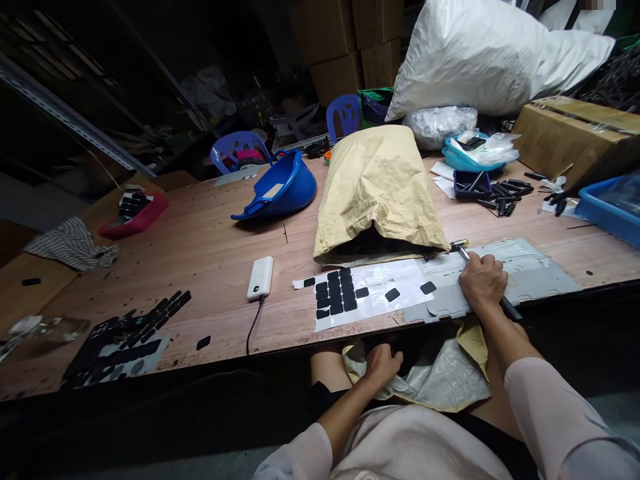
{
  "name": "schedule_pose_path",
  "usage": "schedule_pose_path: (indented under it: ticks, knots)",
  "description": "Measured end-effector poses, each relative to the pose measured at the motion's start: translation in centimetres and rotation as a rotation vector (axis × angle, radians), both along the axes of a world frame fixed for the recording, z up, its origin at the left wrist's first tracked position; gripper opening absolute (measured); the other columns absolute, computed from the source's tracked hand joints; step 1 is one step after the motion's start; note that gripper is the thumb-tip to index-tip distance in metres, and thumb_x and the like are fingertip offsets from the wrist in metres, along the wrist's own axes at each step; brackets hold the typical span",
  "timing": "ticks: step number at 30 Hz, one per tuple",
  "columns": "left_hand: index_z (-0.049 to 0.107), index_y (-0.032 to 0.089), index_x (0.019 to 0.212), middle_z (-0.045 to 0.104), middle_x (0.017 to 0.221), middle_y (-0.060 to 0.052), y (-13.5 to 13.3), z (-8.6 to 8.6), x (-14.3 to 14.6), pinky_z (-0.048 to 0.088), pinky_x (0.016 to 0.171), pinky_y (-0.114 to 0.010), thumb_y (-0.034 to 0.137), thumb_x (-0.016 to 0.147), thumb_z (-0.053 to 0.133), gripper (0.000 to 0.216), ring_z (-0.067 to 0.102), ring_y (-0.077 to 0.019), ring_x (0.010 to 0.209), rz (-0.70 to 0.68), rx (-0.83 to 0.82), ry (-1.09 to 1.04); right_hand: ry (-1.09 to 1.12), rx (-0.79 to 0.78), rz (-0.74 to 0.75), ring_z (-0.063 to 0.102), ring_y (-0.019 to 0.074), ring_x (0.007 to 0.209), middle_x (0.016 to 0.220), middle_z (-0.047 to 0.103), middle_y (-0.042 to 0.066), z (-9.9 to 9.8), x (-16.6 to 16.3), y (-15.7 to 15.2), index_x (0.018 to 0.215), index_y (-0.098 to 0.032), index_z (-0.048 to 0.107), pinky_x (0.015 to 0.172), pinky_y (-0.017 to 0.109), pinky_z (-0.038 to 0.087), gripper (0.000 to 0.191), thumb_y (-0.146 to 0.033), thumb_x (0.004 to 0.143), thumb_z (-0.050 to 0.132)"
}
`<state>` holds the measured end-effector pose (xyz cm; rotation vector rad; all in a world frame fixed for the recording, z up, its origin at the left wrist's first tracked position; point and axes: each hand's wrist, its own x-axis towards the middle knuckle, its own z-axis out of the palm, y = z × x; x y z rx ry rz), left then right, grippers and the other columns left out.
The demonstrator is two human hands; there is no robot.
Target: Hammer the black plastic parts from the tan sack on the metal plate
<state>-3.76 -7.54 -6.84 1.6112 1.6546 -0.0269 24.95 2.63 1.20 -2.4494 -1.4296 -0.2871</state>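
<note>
My right hand (483, 280) rests on a grey metal plate (530, 273) at the table's near edge, closed around a screwdriver (463, 251) with a black handle; its tip points toward a tan woven sack (377, 187). My left hand (383, 363) is below the table edge in my lap, fingers curled on a crumpled grey-and-tan bag (445, 377). Just left of the right hand lies a white backing sheet (370, 290) with several black adhesive pads (336, 293).
A white power bank (261, 277) with a cable lies left of the sheet. A blue plastic basin (280, 189), a red tray (133, 215), more black pads (135, 333), a blue bin (610, 207), a cardboard box (570, 133) and a big white sack (480, 57) crowd the wooden table (200, 247).
</note>
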Motion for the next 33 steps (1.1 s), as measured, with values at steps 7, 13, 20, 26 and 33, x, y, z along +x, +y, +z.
schedule_pose_path:
  ticks: [7,13,20,26,33]
  knots:
    - [0.087,0.021,0.099,0.081,0.087,-0.001,4.3,8.4,1.3,0.053,0.073,-0.025,0.028,0.093,0.072,0.017,0.072,-0.0165,0.078,-0.282,0.235,-0.54,-0.031,-0.006,-0.008,0.052,0.0292,0.097,0.112,0.064,0.021,-0.4,0.1,0.1,0.128,-0.014,0.073,0.073,0.037,0.024,0.044,-0.026,0.106,0.037]
    - [0.079,0.024,0.13,0.072,0.126,-0.012,17.4,12.5,0.9,0.057,0.099,-0.035,0.023,0.102,0.064,0.032,0.071,-0.0256,0.113,0.064,0.672,0.01,-0.035,-0.026,-0.013,0.053,0.0291,0.1,0.113,0.064,0.02,-0.4,0.0,0.1,0.13,-0.014,0.072,0.075,0.036,0.027,0.04,-0.025,0.105,0.043]
    - [0.079,0.022,0.128,0.069,0.135,-0.016,21.7,12.3,0.4,0.049,0.111,-0.045,0.02,0.101,0.059,0.034,0.059,-0.0347,0.132,-0.037,0.596,0.36,-0.036,-0.04,-0.002,0.054,0.0315,0.103,0.114,0.064,0.021,-0.3,-0.1,0.0,0.132,-0.013,0.07,0.076,0.038,0.032,0.043,-0.025,0.106,0.039]
    - [0.076,0.021,0.123,0.074,0.128,-0.014,21.2,12.2,-0.6,0.048,0.107,-0.045,0.025,0.101,0.065,0.024,0.061,-0.0335,0.127,-0.039,0.575,0.31,-0.042,-0.03,0.001,0.054,0.0307,0.102,0.113,0.064,0.021,-0.4,0.0,0.0,0.131,-0.014,0.071,0.076,0.038,0.03,0.04,-0.025,0.105,0.042]
    - [0.078,0.024,0.107,0.077,0.105,-0.005,15.6,9.9,-0.1,0.051,0.089,-0.036,0.023,0.096,0.076,0.011,0.065,-0.0248,0.101,-0.134,0.787,-0.141,-0.044,-0.027,-0.003,0.054,0.0305,0.103,0.113,0.064,0.021,-0.4,-0.1,0.0,0.131,-0.013,0.071,0.076,0.038,0.029,0.041,-0.025,0.106,0.04]
